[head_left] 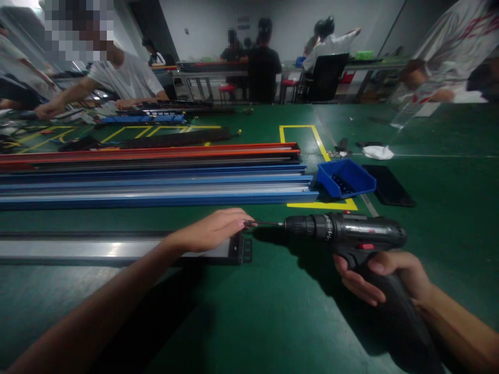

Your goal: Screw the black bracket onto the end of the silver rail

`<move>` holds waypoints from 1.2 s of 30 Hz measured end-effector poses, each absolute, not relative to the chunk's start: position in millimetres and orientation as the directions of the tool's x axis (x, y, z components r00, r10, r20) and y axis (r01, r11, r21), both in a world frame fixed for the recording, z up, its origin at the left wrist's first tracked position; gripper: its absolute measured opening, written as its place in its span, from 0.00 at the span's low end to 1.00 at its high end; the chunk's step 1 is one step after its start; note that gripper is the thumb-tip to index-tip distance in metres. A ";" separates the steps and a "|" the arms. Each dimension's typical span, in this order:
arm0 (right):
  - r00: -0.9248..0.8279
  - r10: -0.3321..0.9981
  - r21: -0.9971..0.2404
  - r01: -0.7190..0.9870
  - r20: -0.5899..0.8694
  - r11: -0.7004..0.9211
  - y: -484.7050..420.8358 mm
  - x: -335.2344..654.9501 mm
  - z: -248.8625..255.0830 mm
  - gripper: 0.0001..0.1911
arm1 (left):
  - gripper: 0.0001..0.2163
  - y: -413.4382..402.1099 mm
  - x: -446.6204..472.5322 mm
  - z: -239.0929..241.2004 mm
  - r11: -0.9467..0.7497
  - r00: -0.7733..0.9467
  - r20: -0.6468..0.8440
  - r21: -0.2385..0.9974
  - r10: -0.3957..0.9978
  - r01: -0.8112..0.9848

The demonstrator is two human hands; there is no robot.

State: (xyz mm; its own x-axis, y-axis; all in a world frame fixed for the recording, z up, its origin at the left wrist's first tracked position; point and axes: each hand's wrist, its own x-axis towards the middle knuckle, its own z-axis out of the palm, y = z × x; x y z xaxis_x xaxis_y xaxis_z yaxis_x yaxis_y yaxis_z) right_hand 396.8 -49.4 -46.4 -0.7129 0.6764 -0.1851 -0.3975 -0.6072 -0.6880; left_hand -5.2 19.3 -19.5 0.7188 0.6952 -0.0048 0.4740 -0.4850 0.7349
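Observation:
My right hand (pixel 384 278) is wrapped round the grip of a black cordless drill (pixel 346 230), which lies level and points left. A long thin bit (pixel 268 224) extends from its chuck. At the bit's tip, my left hand (pixel 218 227) pinches a small dark screw (pixel 248 224), partly hidden by the fingers. Under that hand lies a long silver and black metal profile (pixel 113 249). Its right end carries a black end cap (pixel 235 248) with a slotted bracket (pixel 247 250). The screw is held by the back corner of this end.
Blue profiles (pixel 234 197) and orange-edged profiles (pixel 218 150) lie behind. At their right ends stand a blue bin (pixel 346 179) of small dark parts and a black phone-like slab (pixel 390 185). A co-worker (pixel 128 78) works across the green table (pixel 448 234); a bottle (pixel 409 111) is at the back right.

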 end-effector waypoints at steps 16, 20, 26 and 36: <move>-0.745 0.647 -0.693 -0.381 -0.162 -0.612 -50.6 393.5 -50.0 0.20 | 0.10 16.3 -4.4 -13.9 -0.528 0.733 0.143 0.784 0.665 0.326; -0.756 0.636 -0.694 -0.376 -0.153 -0.613 -50.6 394.2 -50.4 0.21 | 0.09 16.2 -3.6 -15.8 -0.522 0.712 0.151 0.784 0.685 0.336; -0.759 0.639 -0.707 -0.381 -0.130 -0.596 -49.9 394.1 -50.1 0.21 | 0.07 16.1 -3.2 -15.9 -0.536 0.704 0.164 0.770 0.691 0.347; -0.768 0.638 -0.695 -0.428 -0.058 -0.578 -49.1 392.5 -55.4 0.24 | 0.04 16.9 -5.9 -17.4 -0.545 0.700 0.216 0.787 0.680 0.288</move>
